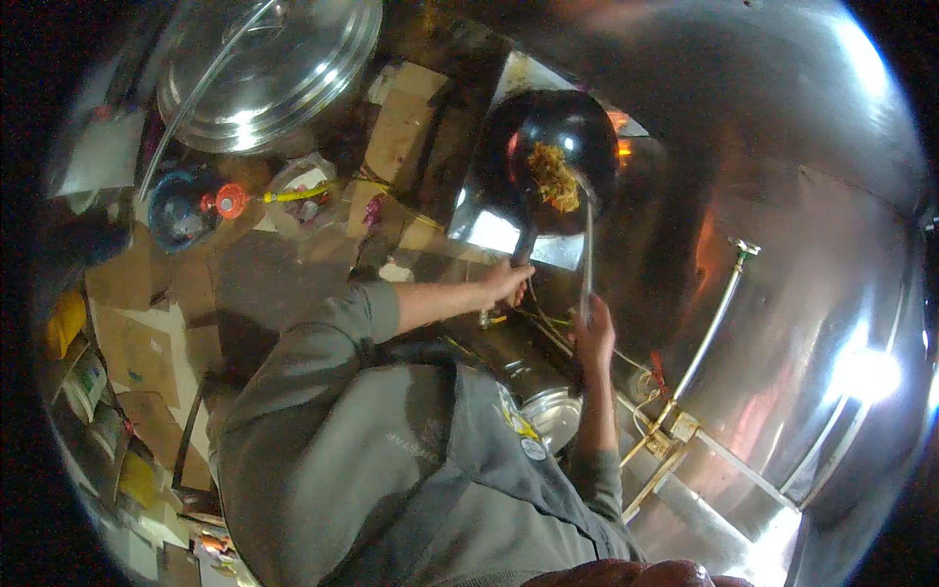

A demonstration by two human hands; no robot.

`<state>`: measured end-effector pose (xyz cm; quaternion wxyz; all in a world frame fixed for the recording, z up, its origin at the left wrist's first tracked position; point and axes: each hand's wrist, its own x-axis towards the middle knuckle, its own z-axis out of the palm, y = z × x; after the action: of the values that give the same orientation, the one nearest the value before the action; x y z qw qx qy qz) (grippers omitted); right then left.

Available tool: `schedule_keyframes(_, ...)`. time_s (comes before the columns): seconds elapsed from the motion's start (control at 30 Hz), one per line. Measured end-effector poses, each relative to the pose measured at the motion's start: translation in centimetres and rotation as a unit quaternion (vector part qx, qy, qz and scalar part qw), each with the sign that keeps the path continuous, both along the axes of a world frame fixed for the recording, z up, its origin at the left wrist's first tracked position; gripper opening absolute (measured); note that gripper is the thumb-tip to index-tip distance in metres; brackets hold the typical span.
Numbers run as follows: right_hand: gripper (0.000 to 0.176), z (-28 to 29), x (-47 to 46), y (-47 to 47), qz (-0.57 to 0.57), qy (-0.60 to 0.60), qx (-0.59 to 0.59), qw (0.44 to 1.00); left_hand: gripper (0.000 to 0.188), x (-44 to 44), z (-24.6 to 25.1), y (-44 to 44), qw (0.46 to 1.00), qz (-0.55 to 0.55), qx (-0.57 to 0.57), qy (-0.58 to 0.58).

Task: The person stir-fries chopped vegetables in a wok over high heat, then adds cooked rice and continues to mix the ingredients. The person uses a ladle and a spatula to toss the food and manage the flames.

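My left hand (508, 282) is closed around the dark handle (525, 238) of a black wok (579, 121). The wok sits over a metal stove top (490, 227), and an orange glow shows just past its right rim. Inside lies a heap of shredded, yellow-brown food (552, 176), perhaps noodles or vegetables. My right hand (596, 326) grips a long-handled metal ladle or spatula (588, 249). Its far end reaches into the wok at the right side of the food; the head's exact shape is unclear.
A large round metal lid (271, 81) is at the upper left. Below it stands a blue gas cylinder (180, 213) with a red regulator (226, 200) and yellow hose (301, 192). Flattened cardboard (139, 356) covers the left floor. A metal pipe (708, 330) rises at right.
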<state>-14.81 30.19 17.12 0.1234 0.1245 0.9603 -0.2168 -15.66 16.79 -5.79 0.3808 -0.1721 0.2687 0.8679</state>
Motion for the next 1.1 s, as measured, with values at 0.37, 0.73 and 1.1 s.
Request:
schedule_keyframes(0.37,0.052,-2.5,-4.2,0.9,0.067,-0.038,0.045,0.996,0.032,-0.1,2.5,-5.3,0.995,-0.084,-0.033,0.032)
schedule_keyframes(0.73,0.048,-2.2,-0.7,3.6,0.12,-0.03,-0.018,0.992,0.053,-0.2,1.7,-4.9,0.993,-0.045,-0.104,0.043)
schedule_keyframes(1.1,0.053,-5.2,-1.9,11.1,0.107,-0.023,-0.063,0.992,0.033,9.0,-5.7,-10.2,0.973,0.045,-0.226,-0.03)
